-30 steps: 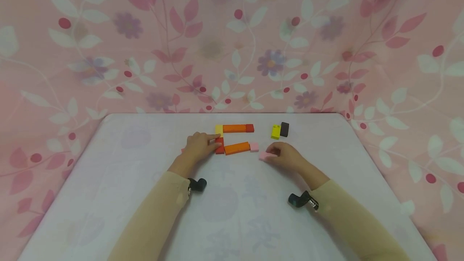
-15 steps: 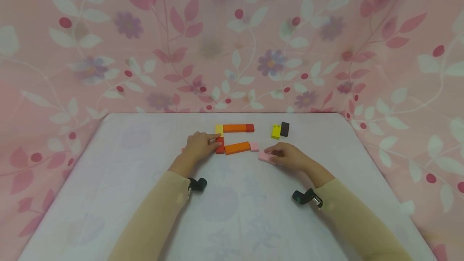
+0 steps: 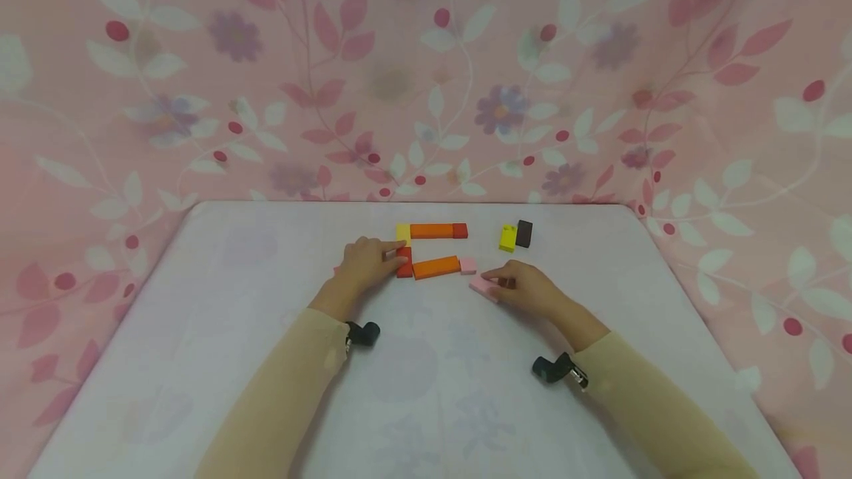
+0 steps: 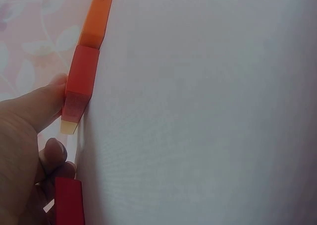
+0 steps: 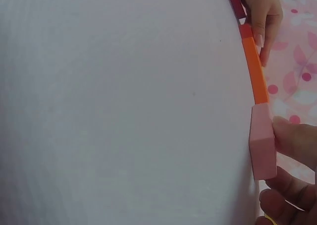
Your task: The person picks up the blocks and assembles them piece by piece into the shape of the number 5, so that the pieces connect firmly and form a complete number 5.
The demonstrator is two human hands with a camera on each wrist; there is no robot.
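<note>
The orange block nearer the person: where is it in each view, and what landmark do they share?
Head: the orange block lies near centre, below mid-height.
Left wrist: upper left, cut by the top edge.
Right wrist: right side, above mid-height.
Shared landmark: the red block at its end.

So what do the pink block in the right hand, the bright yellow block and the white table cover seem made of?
Pink block: matte painted wood or plastic; flat, even faces with little shine leave it open.
Bright yellow block: probably moulded plastic, given the studs on top; finish too small to judge.
White table cover: perhaps fabric or thin vinyl, dull, with faint motifs.
</note>
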